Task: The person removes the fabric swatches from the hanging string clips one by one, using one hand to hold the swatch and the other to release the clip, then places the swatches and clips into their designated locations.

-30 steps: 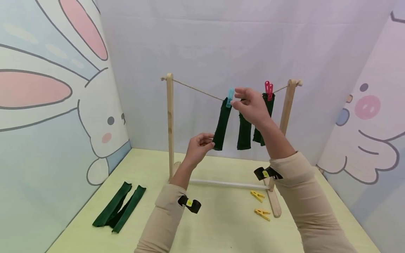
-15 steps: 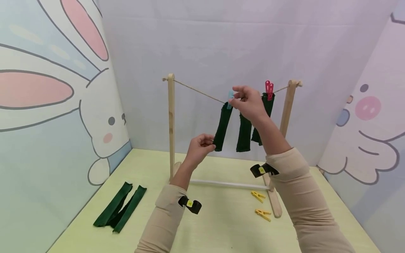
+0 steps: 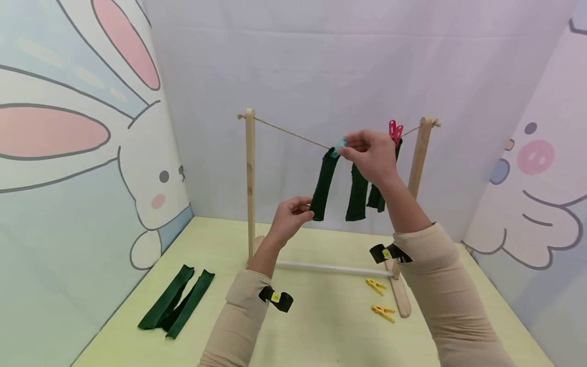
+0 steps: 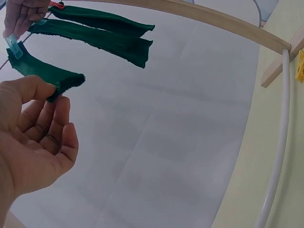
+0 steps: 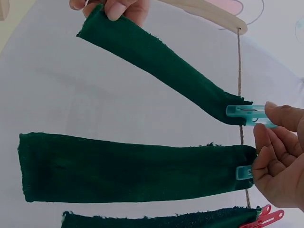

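Note:
My right hand (image 3: 373,153) pinches a light-blue clothespin (image 5: 244,113) that sits over the rope and the top of a dark green cloth strip (image 3: 323,186). The lower end of that strip is pinched between thumb and fingers of my left hand (image 3: 289,219), which pulls it a little to the left. Beside it hangs a second green strip (image 5: 133,168), with another blue clothespin (image 5: 244,173) at its top, partly behind my right hand. A third strip (image 3: 376,199) hangs further right under red clothespins (image 3: 396,133).
The rope (image 3: 293,133) runs between two wooden posts (image 3: 250,178), joined below by a white rod (image 3: 330,266). Two yellow clothespins (image 3: 376,285) lie near the right foot. More green cloth (image 3: 176,300) lies on the table at the left. Printed walls stand at both sides.
The blue clothespin in my right hand has tipped over to the right, and that hand has shifted slightly right. The left hand stays at the strip's lower end.

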`<move>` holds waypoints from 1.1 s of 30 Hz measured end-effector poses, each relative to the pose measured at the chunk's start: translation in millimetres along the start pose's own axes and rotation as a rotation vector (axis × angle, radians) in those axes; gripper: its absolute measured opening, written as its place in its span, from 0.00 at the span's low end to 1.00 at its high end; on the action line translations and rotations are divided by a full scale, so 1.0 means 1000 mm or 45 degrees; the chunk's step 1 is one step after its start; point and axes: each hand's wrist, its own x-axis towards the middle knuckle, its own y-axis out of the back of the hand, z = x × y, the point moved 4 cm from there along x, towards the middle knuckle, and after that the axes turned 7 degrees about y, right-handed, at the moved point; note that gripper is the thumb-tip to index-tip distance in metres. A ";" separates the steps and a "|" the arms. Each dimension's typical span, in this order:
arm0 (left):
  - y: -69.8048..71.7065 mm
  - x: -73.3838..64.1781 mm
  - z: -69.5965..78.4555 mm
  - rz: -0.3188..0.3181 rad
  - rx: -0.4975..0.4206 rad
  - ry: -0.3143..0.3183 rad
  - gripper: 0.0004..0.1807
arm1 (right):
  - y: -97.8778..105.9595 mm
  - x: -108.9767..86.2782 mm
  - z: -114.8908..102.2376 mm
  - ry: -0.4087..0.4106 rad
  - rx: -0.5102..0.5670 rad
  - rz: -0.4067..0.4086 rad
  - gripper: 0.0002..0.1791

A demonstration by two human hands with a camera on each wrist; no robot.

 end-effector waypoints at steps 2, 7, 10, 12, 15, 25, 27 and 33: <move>0.000 0.000 0.000 -0.007 0.006 -0.004 0.14 | 0.003 -0.002 -0.001 0.072 -0.006 0.078 0.13; 0.002 -0.001 0.001 -0.019 -0.006 -0.039 0.13 | 0.007 -0.004 0.004 0.095 0.153 0.270 0.13; 0.002 -0.004 0.001 -0.060 -0.031 -0.055 0.12 | 0.011 -0.006 0.009 0.047 0.272 0.390 0.13; 0.001 -0.007 0.002 -0.089 -0.042 -0.061 0.11 | 0.015 -0.009 0.010 0.031 0.335 0.454 0.12; -0.002 -0.009 0.001 -0.146 -0.040 -0.054 0.11 | 0.020 -0.015 0.011 0.011 0.371 0.521 0.13; 0.005 -0.040 -0.001 -0.197 0.192 0.033 0.10 | 0.018 -0.064 0.031 -0.054 0.553 0.371 0.16; 0.007 -0.048 0.000 -0.204 0.236 0.012 0.09 | 0.017 -0.075 0.037 -0.053 0.581 0.324 0.16; 0.017 -0.065 -0.003 -0.191 0.314 -0.008 0.09 | 0.014 -0.105 0.049 -0.081 0.518 0.193 0.15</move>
